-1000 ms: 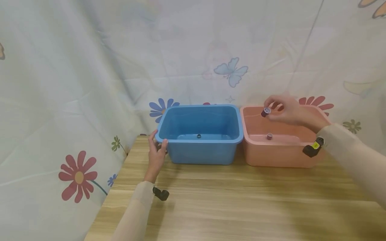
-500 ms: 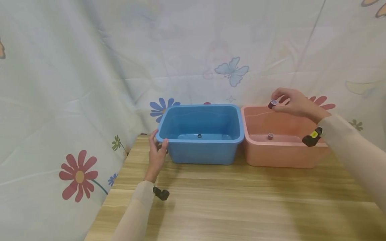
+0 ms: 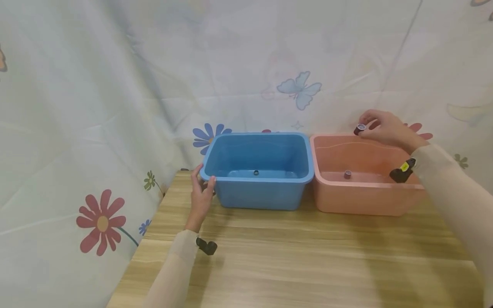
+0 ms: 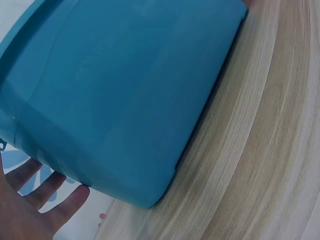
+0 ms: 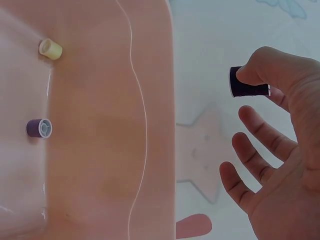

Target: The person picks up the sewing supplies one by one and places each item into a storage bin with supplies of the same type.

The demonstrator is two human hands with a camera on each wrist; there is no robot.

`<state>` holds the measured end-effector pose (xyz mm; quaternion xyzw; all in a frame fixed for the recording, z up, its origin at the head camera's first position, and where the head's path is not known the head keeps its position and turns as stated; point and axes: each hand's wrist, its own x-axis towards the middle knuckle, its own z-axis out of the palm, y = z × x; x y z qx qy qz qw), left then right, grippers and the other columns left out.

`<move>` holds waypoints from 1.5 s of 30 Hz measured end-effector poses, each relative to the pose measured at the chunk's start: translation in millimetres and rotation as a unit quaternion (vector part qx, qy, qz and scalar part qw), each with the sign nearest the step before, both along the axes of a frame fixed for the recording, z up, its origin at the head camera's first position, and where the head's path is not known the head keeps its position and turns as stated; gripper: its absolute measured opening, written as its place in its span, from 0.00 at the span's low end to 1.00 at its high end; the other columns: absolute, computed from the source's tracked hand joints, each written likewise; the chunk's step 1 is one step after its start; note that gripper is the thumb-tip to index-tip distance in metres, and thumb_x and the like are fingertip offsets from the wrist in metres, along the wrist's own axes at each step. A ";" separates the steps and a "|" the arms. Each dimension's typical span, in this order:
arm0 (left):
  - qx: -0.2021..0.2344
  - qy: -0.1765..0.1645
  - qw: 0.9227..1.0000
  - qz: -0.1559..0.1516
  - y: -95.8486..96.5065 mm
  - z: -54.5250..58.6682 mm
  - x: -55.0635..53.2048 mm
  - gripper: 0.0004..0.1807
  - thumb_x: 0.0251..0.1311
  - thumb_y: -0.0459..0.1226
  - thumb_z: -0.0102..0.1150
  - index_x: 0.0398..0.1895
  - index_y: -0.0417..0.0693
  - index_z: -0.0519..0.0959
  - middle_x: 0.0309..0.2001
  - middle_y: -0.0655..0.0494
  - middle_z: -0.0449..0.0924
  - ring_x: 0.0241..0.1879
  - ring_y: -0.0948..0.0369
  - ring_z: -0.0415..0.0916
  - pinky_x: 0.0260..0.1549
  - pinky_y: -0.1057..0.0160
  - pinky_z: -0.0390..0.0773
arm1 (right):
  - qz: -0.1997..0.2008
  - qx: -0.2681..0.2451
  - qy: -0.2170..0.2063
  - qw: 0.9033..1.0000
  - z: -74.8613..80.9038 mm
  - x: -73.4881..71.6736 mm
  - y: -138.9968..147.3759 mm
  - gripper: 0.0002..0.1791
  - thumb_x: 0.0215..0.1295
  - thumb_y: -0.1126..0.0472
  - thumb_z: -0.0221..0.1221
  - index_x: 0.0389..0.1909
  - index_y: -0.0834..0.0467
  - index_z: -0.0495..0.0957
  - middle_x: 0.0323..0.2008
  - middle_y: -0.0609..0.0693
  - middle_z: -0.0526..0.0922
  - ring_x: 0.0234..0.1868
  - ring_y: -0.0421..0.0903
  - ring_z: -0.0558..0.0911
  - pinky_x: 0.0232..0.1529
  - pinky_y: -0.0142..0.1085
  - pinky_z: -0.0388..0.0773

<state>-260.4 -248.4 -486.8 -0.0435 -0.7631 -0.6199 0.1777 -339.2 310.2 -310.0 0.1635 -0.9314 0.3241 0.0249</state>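
Note:
My right hand pinches a dark thread spool between thumb and forefinger, the other fingers spread loosely. In the head view it overlaps the back rim of the pink basin. Inside that basin lies a purple thread spool, with a pale yellow spool near the wall in the right wrist view. My left hand holds the front left corner of the blue basin, thumb at the front and fingers along the side. Three of its fingers show against the outer wall in the left wrist view.
A small dark round thing lies on the blue basin's floor. Both basins stand side by side at the back of the wooden table. A curtain printed with flowers and butterflies hangs close behind them.
My right hand has risen and moved right with the dark spool, from over the pink basin's inside to its back rim. The left hand keeps its place on the blue basin.

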 end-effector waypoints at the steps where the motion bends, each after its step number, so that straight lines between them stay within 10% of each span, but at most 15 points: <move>1: 0.001 -0.006 1.000 -0.002 -0.3 0.2 -0.7 0.36 0.76 0.50 0.54 0.80 0.66 0.50 0.72 0.35 0.67 0.62 0.39 0.74 0.53 0.30 0.76 | -0.002 -0.003 -0.003 1.000 -0.3 -0.6 1.8 0.19 0.70 0.54 0.65 0.55 0.57 0.74 0.59 0.60 0.76 0.59 0.59 0.74 0.53 0.55 0.71; 10: -0.011 -0.009 1.000 -0.011 12.2 33.2 23.1 0.36 0.76 0.45 0.53 0.80 0.51 0.50 0.70 0.30 0.67 0.60 0.38 0.75 0.52 0.30 0.77 | -0.021 0.003 -0.011 1.000 -2.9 -2.8 14.2 0.19 0.69 0.52 0.66 0.54 0.57 0.74 0.59 0.61 0.75 0.60 0.62 0.74 0.54 0.59 0.71; 21: -0.001 0.002 1.000 -0.006 4.0 3.4 2.2 0.35 0.77 0.47 0.53 0.80 0.65 0.50 0.71 0.35 0.67 0.61 0.39 0.74 0.52 0.30 0.77 | -0.030 0.010 -0.024 0.999 -5.4 -4.5 24.4 0.21 0.70 0.52 0.65 0.54 0.59 0.72 0.60 0.64 0.73 0.62 0.67 0.72 0.57 0.65 0.70; 40: -0.016 0.007 1.000 0.007 2.0 -0.8 0.4 0.34 0.76 0.53 0.53 0.79 0.72 0.51 0.70 0.38 0.69 0.60 0.41 0.76 0.50 0.30 0.77 | -0.061 0.056 -0.059 0.995 -7.8 -2.4 40.7 0.33 0.70 0.44 0.64 0.65 0.59 0.66 0.66 0.71 0.67 0.64 0.72 0.65 0.51 0.81 0.48; 45: -0.016 0.000 1.000 0.007 -0.3 -1.2 -0.2 0.35 0.75 0.53 0.53 0.79 0.72 0.51 0.72 0.38 0.68 0.60 0.40 0.75 0.51 0.29 0.77 | -0.045 0.074 -0.041 0.995 -9.3 -1.8 42.8 0.41 0.71 0.46 0.64 0.75 0.58 0.58 0.67 0.74 0.64 0.65 0.73 0.66 0.54 0.77 0.57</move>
